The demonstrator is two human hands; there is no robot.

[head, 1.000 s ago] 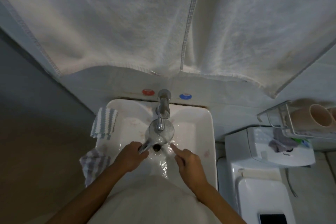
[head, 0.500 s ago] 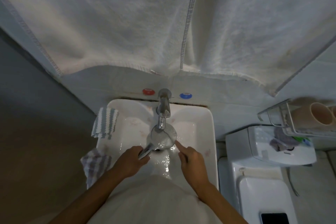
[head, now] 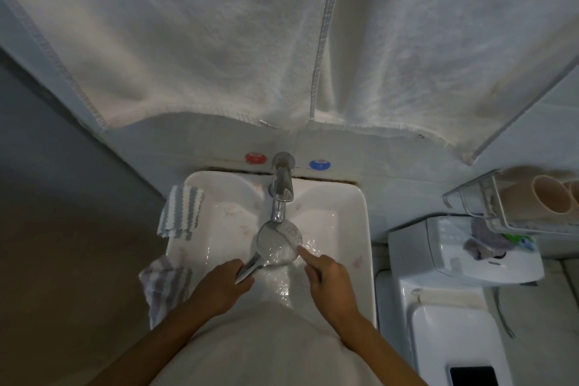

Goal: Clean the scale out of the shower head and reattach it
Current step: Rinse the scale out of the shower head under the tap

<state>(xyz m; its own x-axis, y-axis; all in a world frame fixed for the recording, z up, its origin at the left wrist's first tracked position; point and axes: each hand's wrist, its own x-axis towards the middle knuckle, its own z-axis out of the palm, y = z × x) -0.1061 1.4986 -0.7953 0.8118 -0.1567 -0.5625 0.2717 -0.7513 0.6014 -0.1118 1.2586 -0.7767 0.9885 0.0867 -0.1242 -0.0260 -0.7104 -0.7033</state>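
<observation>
My left hand (head: 224, 283) grips the chrome handle of the shower head (head: 279, 241), holding its round face up under the faucet (head: 281, 194), over the basin of the sink (head: 365, 229). My right hand (head: 327, 276) holds nothing; its index finger is stretched out, tip at the wet rim of the face, the other fingers curled in. The two hands are apart. The handle looks slick with water, so I judge it could twist or slip and knock against the porcelain. Water striking the flat face could also spray outward, wetting the striped cloth (head: 181, 213) on the left rim.
</observation>
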